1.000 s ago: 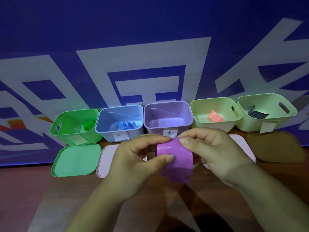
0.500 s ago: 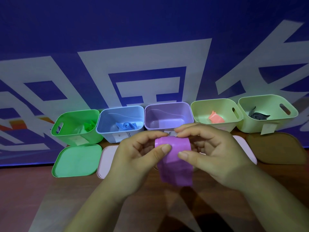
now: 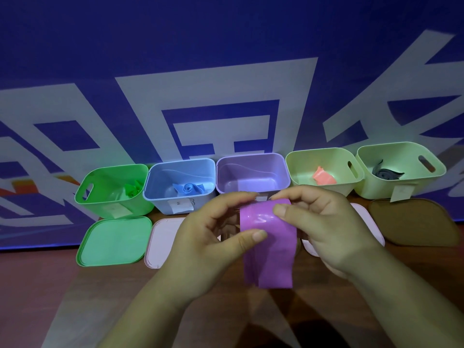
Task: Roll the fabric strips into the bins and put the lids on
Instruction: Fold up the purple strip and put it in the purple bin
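A purple fabric strip (image 3: 267,249) hangs between my two hands above the table, its upper end curled into a roll. My left hand (image 3: 208,237) pinches the roll with thumb and fingers on its left side. My right hand (image 3: 324,222) pinches the top of the roll from the right. Behind them stands the purple bin (image 3: 252,175), which holds no strip. The green bin (image 3: 113,189) holds a green roll, the blue bin (image 3: 179,183) a blue roll, and two pale green bins (image 3: 324,169) (image 3: 399,167) hold an orange and a dark roll.
Lids lie flat in front of the bins: a green lid (image 3: 113,241), a pale pink lid (image 3: 163,237) partly behind my left hand, another pale lid (image 3: 369,222) behind my right hand, and a brown lid (image 3: 414,222). A blue and white wall stands right behind the bins.
The free tail of the purple strip hangs longer below my hands than a second ago. Both thumbs have shifted on the roll. The bins and lids have not moved.
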`<state>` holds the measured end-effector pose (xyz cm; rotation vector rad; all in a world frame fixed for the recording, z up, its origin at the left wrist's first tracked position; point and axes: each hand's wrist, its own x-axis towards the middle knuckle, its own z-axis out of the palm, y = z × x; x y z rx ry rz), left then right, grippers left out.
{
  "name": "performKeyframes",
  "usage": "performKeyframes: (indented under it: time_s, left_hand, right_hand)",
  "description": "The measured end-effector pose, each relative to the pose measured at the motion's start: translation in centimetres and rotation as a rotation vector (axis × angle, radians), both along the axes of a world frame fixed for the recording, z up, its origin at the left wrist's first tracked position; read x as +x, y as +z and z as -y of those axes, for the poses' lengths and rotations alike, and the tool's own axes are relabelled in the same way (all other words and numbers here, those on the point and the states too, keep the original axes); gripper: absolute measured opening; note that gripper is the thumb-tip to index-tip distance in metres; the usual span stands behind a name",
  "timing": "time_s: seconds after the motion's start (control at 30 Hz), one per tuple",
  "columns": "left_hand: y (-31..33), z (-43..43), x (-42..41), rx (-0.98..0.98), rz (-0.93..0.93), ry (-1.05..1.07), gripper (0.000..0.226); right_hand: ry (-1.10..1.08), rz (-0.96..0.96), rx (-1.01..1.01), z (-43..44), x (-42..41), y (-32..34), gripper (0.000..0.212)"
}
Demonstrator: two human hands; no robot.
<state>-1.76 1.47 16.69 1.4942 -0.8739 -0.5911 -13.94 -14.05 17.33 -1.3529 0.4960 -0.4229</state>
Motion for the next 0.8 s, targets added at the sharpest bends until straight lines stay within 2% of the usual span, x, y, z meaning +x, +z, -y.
performKeyframes:
  time_s: [0.1,0.27,0.4,0.5,0.63,0.8]
  left_hand:
    - [-0.3,0.0,0.0,0.021,0.084,0.028,0.046]
    - [-0.8,-0.2,-0.2,0.005,-0.034,0.046,0.041]
    - [-0.8,-0.1,-0.2,-0.016,-0.131,0.036,0.035]
    - [-0.4,0.0,-0.1,-0.037,-0.156,0.043,0.030]
    - [0.0,0.1,-0.1,-0.031,-0.140,0.048,0.027]
    - [0.4,0.2,-0.2,-0.020,-0.109,0.043,0.024]
  right_hand:
    - [-0.015,-0.052,0.008,-0.1,0.1,0.0,0.025]
    - [0.043,-0.123,-0.096,-0.2,0.0,-0.1,0.038]
    - [0.027,-0.056,-0.196,0.0,-0.2,-0.5,0.035]
    - [0.129,0.018,-0.196,-0.1,-0.8,-0.4,0.037]
    - [0.148,0.057,-0.237,-0.3,-1.0,-0.2,0.036]
    - [0.131,0.066,-0.195,-0.4,-1.0,-0.2,0.033]
